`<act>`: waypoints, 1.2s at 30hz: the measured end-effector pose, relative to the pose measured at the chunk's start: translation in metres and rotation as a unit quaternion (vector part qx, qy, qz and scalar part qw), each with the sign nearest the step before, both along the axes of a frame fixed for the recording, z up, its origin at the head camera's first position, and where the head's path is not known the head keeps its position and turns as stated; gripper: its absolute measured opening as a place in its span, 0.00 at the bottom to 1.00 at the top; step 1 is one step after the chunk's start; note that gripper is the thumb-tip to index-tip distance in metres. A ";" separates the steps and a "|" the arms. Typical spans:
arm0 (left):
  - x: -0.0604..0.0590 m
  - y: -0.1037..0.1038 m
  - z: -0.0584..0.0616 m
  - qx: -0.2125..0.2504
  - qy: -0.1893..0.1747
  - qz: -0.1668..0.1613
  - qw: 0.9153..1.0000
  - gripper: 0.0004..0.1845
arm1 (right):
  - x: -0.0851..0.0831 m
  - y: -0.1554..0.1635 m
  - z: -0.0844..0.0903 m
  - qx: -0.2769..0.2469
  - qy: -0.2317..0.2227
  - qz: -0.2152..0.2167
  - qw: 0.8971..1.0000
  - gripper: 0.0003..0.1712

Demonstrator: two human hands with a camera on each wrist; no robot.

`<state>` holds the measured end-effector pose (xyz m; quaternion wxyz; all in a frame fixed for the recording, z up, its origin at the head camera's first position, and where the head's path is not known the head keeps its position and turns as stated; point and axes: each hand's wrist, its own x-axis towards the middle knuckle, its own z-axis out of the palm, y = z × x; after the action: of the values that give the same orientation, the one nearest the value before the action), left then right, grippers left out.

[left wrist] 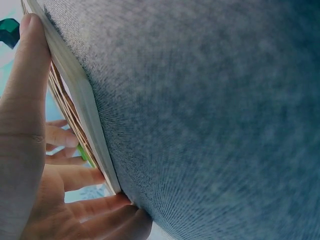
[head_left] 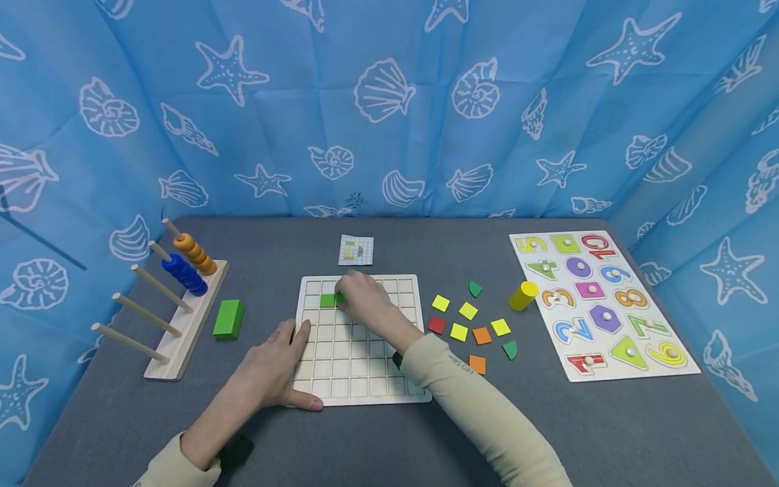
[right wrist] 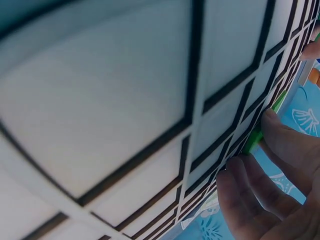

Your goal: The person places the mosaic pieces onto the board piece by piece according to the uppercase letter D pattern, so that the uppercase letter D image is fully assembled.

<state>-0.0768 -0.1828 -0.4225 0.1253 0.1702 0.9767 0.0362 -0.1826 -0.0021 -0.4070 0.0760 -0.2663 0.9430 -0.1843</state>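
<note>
A white wooden grid board (head_left: 341,368) lies in the middle of the table. My left hand (head_left: 268,368) rests on its left side, fingers spread along the edge and thumb at the near edge; the left wrist view shows the thumb (left wrist: 27,90) against the rim. Over the board's upper part, my right hand (head_left: 365,304) pinches a green square tile (right wrist: 253,141) between thumb and fingertips, low against the grid. Directly left of it, another green square tile (head_left: 327,300) sits in a cell. The fingers partly hide the pinched tile.
Right of the board lie loose yellow tiles (head_left: 468,310), orange tiles (head_left: 482,336), a red tile (head_left: 437,325) and green quarter-rounds (head_left: 475,289). A yellow cylinder (head_left: 523,296), number puzzle (head_left: 599,304), pattern card (head_left: 356,250), green block (head_left: 228,320) and bead stand (head_left: 189,318) surround them.
</note>
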 end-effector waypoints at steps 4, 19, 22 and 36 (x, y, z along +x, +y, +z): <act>0.000 0.000 0.000 0.001 -0.001 0.001 1.000 0.74 | 0.000 0.000 0.000 0.005 0.001 0.000 1.000 0.12; 0.000 0.000 0.001 0.001 -0.005 0.001 1.000 0.74 | 0.001 0.000 0.000 0.008 -0.010 0.000 1.000 0.12; 0.000 0.001 0.001 0.001 -0.008 0.003 1.000 0.74 | 0.000 0.001 0.000 0.010 -0.014 0.006 1.000 0.12; -0.002 0.002 0.000 -0.004 -0.012 0.010 1.000 0.73 | 0.001 0.006 0.001 0.011 -0.020 0.029 0.999 0.10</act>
<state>-0.0786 -0.1811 -0.4222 0.1377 0.1596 0.9769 0.0360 -0.1816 0.0034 -0.4058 0.1029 -0.2891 0.9353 -0.1765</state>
